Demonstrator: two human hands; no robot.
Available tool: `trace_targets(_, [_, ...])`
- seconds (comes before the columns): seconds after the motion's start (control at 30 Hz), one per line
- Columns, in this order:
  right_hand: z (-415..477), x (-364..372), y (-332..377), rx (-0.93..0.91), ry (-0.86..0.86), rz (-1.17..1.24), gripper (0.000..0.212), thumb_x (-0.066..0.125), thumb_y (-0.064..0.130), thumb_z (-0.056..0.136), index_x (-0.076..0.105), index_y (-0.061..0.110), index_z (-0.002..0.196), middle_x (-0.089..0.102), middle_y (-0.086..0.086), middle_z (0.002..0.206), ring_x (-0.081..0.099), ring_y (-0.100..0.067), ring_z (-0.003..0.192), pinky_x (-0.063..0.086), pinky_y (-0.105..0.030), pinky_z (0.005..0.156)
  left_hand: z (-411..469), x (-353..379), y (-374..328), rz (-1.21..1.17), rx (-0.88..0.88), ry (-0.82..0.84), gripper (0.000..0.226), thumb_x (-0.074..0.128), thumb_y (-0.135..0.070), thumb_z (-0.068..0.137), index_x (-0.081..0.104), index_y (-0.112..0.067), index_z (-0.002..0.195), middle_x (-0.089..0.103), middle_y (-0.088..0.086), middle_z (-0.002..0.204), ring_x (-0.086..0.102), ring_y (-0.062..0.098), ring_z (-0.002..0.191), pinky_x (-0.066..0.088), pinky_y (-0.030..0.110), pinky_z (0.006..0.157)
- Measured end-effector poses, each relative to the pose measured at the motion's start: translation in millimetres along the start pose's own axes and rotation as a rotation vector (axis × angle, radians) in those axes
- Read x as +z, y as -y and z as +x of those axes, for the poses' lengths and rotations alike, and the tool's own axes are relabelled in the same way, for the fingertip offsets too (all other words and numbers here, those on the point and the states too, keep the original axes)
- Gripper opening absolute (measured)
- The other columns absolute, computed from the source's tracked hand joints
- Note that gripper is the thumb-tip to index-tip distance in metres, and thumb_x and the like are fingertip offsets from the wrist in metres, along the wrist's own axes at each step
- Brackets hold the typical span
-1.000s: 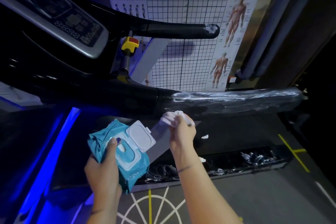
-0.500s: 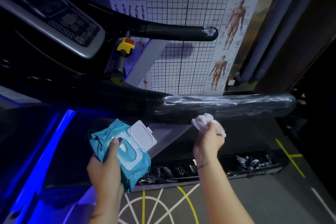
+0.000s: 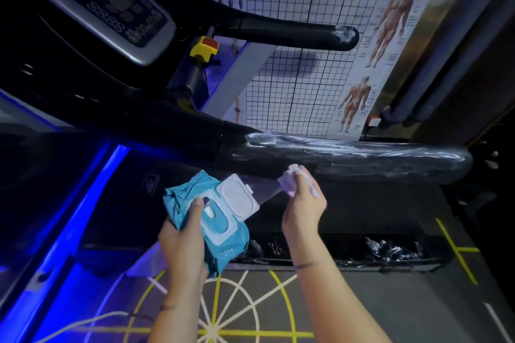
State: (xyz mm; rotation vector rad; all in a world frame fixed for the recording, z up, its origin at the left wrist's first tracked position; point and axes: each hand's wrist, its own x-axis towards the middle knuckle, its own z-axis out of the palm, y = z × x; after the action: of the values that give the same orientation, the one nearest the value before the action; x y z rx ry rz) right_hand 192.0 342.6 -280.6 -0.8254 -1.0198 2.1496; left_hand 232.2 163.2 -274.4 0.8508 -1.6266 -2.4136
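1 pack [image 3: 223, 245], print seemingly blurred, left hand [image 3: 182, 242]; wipe [image 3: 288, 182], right hand [image 3: 303, 209].

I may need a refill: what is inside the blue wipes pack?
The lid is flipped open, and a small white tip shows in the opening of the wipes pack. How many wipes remain cannot be seen: the blue wrapper and the left hand cover the rest.

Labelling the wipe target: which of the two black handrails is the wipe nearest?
The lower handrail, streaked white along its length; the right hand holds the crumpled wipe just under it. The upper handrail is whitish only at its tip.
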Motion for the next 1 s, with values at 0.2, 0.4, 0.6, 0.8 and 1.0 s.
trace_targets(0.2, [43.9,-35.4,35.7,-0.084,-0.116,-0.009,0.032,0.073,0.002,0.088,0.066,0.012,0.117,0.071,-0.022,0.109,0.066,-0.027,0.087,0.055,-0.028,0.070,-14.5,22.4,10.3,0.003,-0.007,0.014,0.022,0.080,-0.023,0.095,0.074,-0.012,0.114,0.082,0.009,0.105,0.080,0.029,0.095,0.062,0.059,0.093])
trace_targets(0.4, [41.5,-54.6,43.6,-0.042,-0.051,-0.056,0.014,0.078,0.014,0.088,0.068,0.013,0.098,0.072,-0.003,0.081,0.065,-0.023,0.081,0.058,-0.035,0.070,-37.9,46.0,25.2,-0.009,-0.020,0.020,0.028,0.079,-0.026,0.096,0.072,-0.017,0.121,0.081,0.006,0.110,0.080,0.025,0.093,0.064,0.049,0.087])
trace_targets(0.6, [32.1,-51.6,34.6,0.183,-0.002,-0.006,0.008,0.067,0.015,0.096,0.060,0.018,0.095,0.066,-0.006,0.085,0.060,-0.025,0.083,0.048,-0.038,0.073,-59.1,57.6,41.9,0.006,-0.039,-0.034,0.033,0.080,-0.030,0.095,0.070,-0.019,0.124,0.081,0.006,0.106,0.081,0.021,0.081,0.063,0.038,0.072])
trace_targets(0.8, [36.4,-38.9,44.9,0.288,0.161,0.007,0.011,0.067,0.005,0.094,0.065,0.013,0.101,0.068,-0.012,0.098,0.065,-0.023,0.089,0.053,-0.034,0.078,-72.9,61.7,39.9,0.014,0.002,-0.066,0.029,0.077,-0.028,0.097,0.069,-0.019,0.123,0.078,0.003,0.105,0.078,0.021,0.087,0.060,0.036,0.075])
trace_targets(1.0, [63.8,-58.0,68.0,0.279,-0.056,0.031,0.014,0.067,0.004,0.093,0.071,0.014,0.102,0.072,-0.003,0.094,0.069,-0.014,0.085,0.053,-0.019,0.067,-80.5,71.5,40.6,0.010,0.047,-0.083,0.031,0.077,-0.028,0.097,0.069,-0.020,0.126,0.079,0.003,0.109,0.077,0.023,0.094,0.061,0.041,0.082])
